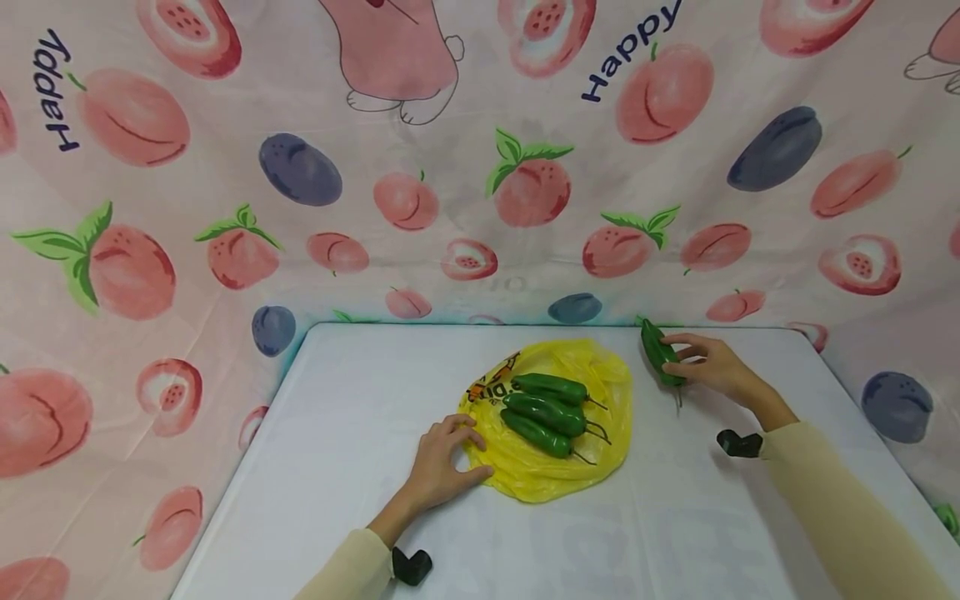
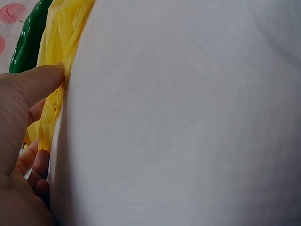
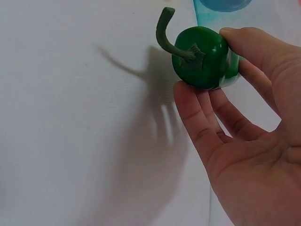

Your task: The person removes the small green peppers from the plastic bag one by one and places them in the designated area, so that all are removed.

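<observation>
My right hand (image 1: 716, 367) holds a green chili pepper (image 1: 657, 350) between thumb and fingers at the back right of the table. In the right wrist view, the pepper (image 3: 200, 56) shows its stem end and curved stem, with the thumb on one side and the fingers on the other. Three more green peppers (image 1: 543, 417) lie side by side on a flattened yellow plastic bag (image 1: 525, 483). At the bag's left edge rests my left hand (image 1: 442, 467), thumb and fingers spread apart. The left wrist view shows the thumb touching the crinkled yellow bag (image 2: 70, 28).
The white table (image 1: 360, 400) ends at a back edge against a fruit-printed cloth (image 1: 450, 150). That cloth also hangs along both sides. Something green (image 1: 947, 518) shows at the far right edge.
</observation>
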`<state>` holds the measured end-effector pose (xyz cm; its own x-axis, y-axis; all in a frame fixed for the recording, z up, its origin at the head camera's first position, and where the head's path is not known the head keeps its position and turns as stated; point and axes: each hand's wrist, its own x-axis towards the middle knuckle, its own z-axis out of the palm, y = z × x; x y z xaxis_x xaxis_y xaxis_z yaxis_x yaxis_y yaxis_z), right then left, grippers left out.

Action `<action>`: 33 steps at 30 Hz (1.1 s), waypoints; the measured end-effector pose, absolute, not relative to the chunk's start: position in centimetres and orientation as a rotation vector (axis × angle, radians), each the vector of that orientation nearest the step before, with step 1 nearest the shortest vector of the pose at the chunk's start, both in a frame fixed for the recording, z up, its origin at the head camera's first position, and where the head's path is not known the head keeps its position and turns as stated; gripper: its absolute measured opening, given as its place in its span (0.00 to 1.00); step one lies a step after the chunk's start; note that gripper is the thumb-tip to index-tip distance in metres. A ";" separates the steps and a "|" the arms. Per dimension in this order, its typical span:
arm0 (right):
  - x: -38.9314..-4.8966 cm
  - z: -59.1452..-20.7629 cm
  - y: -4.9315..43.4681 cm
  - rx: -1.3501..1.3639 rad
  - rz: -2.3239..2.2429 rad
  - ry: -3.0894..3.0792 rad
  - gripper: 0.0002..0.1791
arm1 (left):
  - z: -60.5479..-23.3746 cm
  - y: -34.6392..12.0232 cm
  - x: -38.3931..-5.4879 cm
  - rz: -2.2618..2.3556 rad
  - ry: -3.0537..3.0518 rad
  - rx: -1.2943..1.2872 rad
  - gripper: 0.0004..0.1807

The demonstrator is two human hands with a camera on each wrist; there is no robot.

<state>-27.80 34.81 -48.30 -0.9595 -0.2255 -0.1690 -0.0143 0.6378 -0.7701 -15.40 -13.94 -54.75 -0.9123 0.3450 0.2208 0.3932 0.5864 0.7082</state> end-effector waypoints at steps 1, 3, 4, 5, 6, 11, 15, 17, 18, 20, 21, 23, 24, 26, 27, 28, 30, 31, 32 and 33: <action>-27.8 -48.4 34.8 -0.190 -1.233 2.602 0.38 | -54.8 -13.9 -15.4 -1.248 -2.745 -0.639 0.14; -27.8 -48.6 34.7 -0.179 -1.248 2.587 0.38 | -54.8 -13.9 -15.3 -1.248 -2.746 -0.638 0.14; -27.8 -48.7 34.7 -0.175 -1.250 2.582 0.38 | -54.9 -13.9 -15.3 -1.249 -2.747 -0.637 0.14; -27.8 -48.8 34.7 -0.171 -1.252 2.578 0.38 | -54.9 -13.9 -15.3 -1.250 -2.748 -0.634 0.14; -27.8 -48.9 34.7 -0.166 -1.252 2.573 0.38 | -54.9 -13.9 -15.3 -1.251 -2.749 -0.632 0.14; -27.9 -49.3 34.8 -0.146 -1.250 2.564 0.38 | -55.0 -13.9 -15.2 -1.248 -2.752 -0.631 0.14; -28.0 -49.6 34.9 -0.126 -1.230 2.566 0.39 | -55.0 -13.9 -15.2 -1.243 -2.749 -0.637 0.15; -28.1 -49.8 34.9 -0.120 -1.218 2.567 0.39 | -55.0 -13.9 -15.2 -1.239 -2.750 -0.639 0.14; -28.1 -49.9 35.0 -0.118 -1.211 2.568 0.39 | -55.0 -13.9 -15.2 -1.236 -2.750 -0.639 0.14; -28.1 -49.9 35.0 -0.122 -1.205 2.564 0.39 | -55.0 -13.9 -15.2 -1.231 -2.758 -0.637 0.14; -28.1 -49.9 35.1 -0.125 -1.203 2.561 0.39 | -55.0 -13.9 -15.2 -1.230 -2.758 -0.637 0.14; -28.1 -49.8 35.1 -0.130 -1.196 2.555 0.39 | -54.9 -13.9 -15.3 -1.224 -2.758 -0.636 0.14; -28.1 -49.8 35.1 -0.132 -1.190 2.555 0.40 | -54.9 -13.9 -15.3 -1.224 -2.758 -0.637 0.14; -28.2 -49.7 35.1 -0.132 -1.182 2.552 0.40 | -54.8 -13.9 -15.3 -1.223 -2.755 -0.639 0.14; -28.3 -49.8 35.2 -0.130 -1.175 2.553 0.40 | -54.8 -13.9 -15.4 -1.222 -2.751 -0.641 0.14; -28.4 -49.8 35.2 -0.127 -1.172 2.554 0.41 | -54.8 -13.9 -15.4 -1.220 -2.751 -0.641 0.14; -28.5 -50.0 35.3 -0.124 -1.165 2.559 0.41 | -54.9 -14.0 -15.5 -1.218 -2.750 -0.641 0.14; -28.6 -50.0 35.3 -0.122 -1.164 2.559 0.41 | -54.9 -14.0 -15.5 -1.213 -2.750 -0.639 0.14; -28.6 -50.0 35.3 -0.122 -1.164 2.560 0.41 | -54.9 -14.0 -15.5 -1.207 -2.750 -0.638 0.14; -28.7 -50.1 35.3 -0.122 -1.165 2.559 0.41 | -55.0 -13.9 -15.5 -1.199 -2.750 -0.638 0.15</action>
